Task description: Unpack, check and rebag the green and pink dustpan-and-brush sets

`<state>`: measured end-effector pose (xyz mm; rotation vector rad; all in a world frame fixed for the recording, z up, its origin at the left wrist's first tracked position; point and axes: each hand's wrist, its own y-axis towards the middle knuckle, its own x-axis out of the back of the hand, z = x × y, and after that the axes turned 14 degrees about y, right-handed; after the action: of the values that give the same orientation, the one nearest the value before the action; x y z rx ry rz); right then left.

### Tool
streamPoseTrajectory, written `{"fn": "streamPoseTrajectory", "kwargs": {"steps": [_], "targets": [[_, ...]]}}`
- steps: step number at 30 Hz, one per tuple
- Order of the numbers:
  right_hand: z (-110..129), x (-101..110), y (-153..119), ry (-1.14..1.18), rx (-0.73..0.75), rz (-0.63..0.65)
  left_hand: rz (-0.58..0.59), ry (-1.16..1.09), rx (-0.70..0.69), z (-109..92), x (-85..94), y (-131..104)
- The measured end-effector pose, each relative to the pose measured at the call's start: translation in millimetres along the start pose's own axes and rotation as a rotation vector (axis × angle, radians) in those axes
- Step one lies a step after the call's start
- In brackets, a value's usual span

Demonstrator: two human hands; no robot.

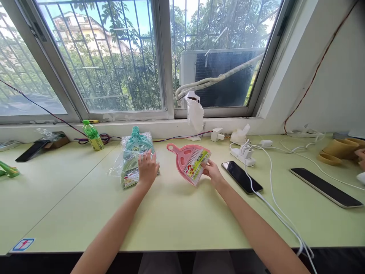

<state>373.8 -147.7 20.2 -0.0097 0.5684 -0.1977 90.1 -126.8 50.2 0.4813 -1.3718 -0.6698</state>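
Pink dustpan on green desk

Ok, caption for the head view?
Right hand holds pink plastic dustpan set; left hand rests on bagged green dustpans.

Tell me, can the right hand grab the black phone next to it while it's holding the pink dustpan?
Probably not as it stands. The right hand is gripping the pink dustpan, so its fingers are busy. The black phone lies close beside it on the table with nothing between.
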Motion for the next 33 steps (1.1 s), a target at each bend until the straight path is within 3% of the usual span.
{"fn": "streamPoseTrajectory", "kwargs": {"steps": [3, 6, 11, 14, 25, 33], "targets": [[1.8, 0.7, 0.0, -0.019, 0.021, -0.064, 0.099, 0.197, -0.012, 12.7, -9.2, 2.2], [3.0, 0.8, -0.8, -0.007, 0.057, -0.082, 0.209, 0.182, -0.049, 17.3, -11.4, 2.0], [0.3, 2.4, -0.3, 0.0, 0.077, -0.087, 0.026, -0.085, -0.213, 8.8, -6.2, -0.8], [-3.6, 4.2, -0.2, -0.05, 0.067, -0.104, 0.018, -0.201, -0.283, 1.3, -7.5, -3.6], [-7.4, 1.0, -6.9, -0.123, -0.015, -0.107, 0.076, -0.081, -0.082, -2.8, -13.0, -5.8], [-10.6, -8.5, -12.1, -0.107, -0.094, -0.103, 0.137, -0.078, -0.13, -7.5, -17.4, -10.1]]}}
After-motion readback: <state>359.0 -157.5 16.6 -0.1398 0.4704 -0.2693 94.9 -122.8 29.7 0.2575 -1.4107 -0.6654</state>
